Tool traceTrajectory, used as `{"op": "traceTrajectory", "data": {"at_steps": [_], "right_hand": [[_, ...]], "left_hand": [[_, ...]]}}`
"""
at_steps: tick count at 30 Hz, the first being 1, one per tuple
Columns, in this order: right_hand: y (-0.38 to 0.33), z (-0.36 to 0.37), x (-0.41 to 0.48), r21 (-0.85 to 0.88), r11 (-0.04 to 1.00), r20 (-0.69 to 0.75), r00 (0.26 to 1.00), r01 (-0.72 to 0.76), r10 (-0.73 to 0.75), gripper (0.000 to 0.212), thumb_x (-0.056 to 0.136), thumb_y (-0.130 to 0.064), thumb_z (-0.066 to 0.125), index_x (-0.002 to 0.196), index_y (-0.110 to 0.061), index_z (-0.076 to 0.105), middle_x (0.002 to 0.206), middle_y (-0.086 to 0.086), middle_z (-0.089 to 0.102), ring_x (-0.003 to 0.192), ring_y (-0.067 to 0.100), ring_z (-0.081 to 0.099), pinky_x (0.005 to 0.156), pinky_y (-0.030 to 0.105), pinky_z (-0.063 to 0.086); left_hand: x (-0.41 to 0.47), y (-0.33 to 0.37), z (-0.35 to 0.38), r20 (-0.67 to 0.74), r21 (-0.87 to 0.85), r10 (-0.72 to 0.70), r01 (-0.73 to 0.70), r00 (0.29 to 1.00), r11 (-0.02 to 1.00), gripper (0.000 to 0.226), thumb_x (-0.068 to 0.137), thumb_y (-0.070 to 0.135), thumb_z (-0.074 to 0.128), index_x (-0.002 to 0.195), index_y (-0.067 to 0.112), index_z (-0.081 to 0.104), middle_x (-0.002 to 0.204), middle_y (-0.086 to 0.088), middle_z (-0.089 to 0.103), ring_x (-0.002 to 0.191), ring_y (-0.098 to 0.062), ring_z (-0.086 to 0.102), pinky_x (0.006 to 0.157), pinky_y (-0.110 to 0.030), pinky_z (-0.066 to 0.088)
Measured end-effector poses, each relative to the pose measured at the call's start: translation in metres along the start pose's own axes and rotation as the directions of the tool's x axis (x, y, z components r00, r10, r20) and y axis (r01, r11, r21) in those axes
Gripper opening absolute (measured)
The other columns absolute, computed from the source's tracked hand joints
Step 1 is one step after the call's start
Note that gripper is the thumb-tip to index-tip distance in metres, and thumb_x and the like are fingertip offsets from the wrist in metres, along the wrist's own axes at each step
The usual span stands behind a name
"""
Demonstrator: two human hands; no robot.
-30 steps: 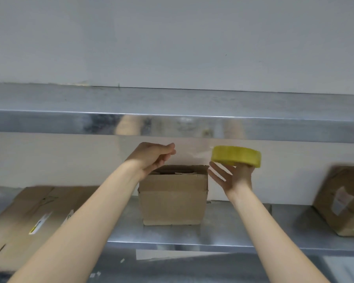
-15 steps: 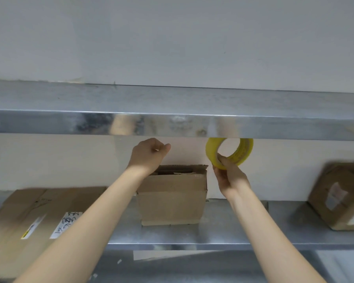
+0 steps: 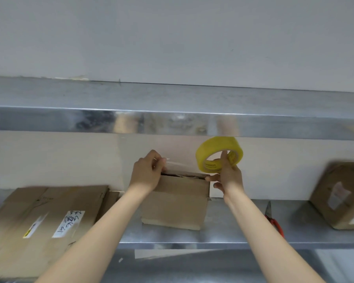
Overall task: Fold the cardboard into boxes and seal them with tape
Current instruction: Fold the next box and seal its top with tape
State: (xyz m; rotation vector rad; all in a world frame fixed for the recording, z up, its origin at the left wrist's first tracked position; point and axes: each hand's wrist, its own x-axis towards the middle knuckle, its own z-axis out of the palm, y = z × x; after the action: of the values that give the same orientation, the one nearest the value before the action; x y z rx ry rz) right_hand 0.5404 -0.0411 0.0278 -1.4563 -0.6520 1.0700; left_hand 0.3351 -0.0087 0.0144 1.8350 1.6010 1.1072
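Note:
A small brown cardboard box (image 3: pixel 178 201) stands on the metal shelf (image 3: pixel 233 240), its top flaps nearly closed. My left hand (image 3: pixel 146 174) sits at the box's top left corner and pinches the free end of a clear tape strip (image 3: pixel 176 164). The strip runs right to a yellow tape roll (image 3: pixel 219 155), held upright above the box's top right corner. My right hand (image 3: pixel 228 176) grips that roll with a finger through its core.
Flattened cardboard sheets (image 3: pixel 41 221) with labels lie at the left of the shelf. A taped box (image 3: pixel 343 197) sits at the far right. Red-handled scissors (image 3: pixel 272 217) lie between it and my right arm. An upper metal shelf (image 3: pixel 172 121) hangs close overhead.
The roll turned from flat to upright and moved right as a clear strip was pulled out. My left hand came down onto the box's top left corner with the tape end.

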Motion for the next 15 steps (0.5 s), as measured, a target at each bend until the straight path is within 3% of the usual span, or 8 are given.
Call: {"op": "traceTrajectory", "data": {"at_steps": [5,9,15], "right_hand": [[0.007,-0.002,-0.005,-0.102,0.995,-0.030,0.999,0.012,-0.015,0.043,0.101,-0.050,0.037,0.105,-0.011,0.055,0.075,0.004,0.069,0.037,0.015,0.059,0.039,0.022,0.038],[0.008,-0.001,-0.003,-0.165,0.986,0.022,1.000,-0.002,0.006,0.062,0.100,-0.058,0.025,0.110,-0.006,0.056,0.070,0.012,0.073,0.039,0.020,0.060,0.045,0.024,0.042],[0.012,-0.001,-0.001,-0.211,0.975,0.018,0.998,0.068,-0.066,0.043,0.102,-0.051,0.031,0.118,-0.017,0.050,0.079,0.013,0.073,0.049,0.025,0.067,0.044,0.025,0.046]], "left_hand": [[-0.002,-0.004,0.008,-0.022,-0.056,-0.125,0.123,0.992,0.991,0.021,0.091,0.031,0.064,0.075,0.020,0.060,0.065,0.012,0.067,0.070,-0.001,0.059,0.060,-0.003,0.036],[0.003,-0.003,0.009,-0.029,-0.042,-0.169,0.167,0.985,0.985,0.018,0.092,0.030,0.062,0.077,0.020,0.061,0.063,0.015,0.062,0.070,-0.001,0.054,0.060,-0.001,0.034],[0.007,-0.002,0.006,0.031,-0.086,-0.224,0.226,0.974,0.970,0.017,0.091,0.033,0.063,0.081,0.018,0.064,0.066,0.012,0.069,0.073,0.003,0.057,0.061,-0.004,0.035]]}}
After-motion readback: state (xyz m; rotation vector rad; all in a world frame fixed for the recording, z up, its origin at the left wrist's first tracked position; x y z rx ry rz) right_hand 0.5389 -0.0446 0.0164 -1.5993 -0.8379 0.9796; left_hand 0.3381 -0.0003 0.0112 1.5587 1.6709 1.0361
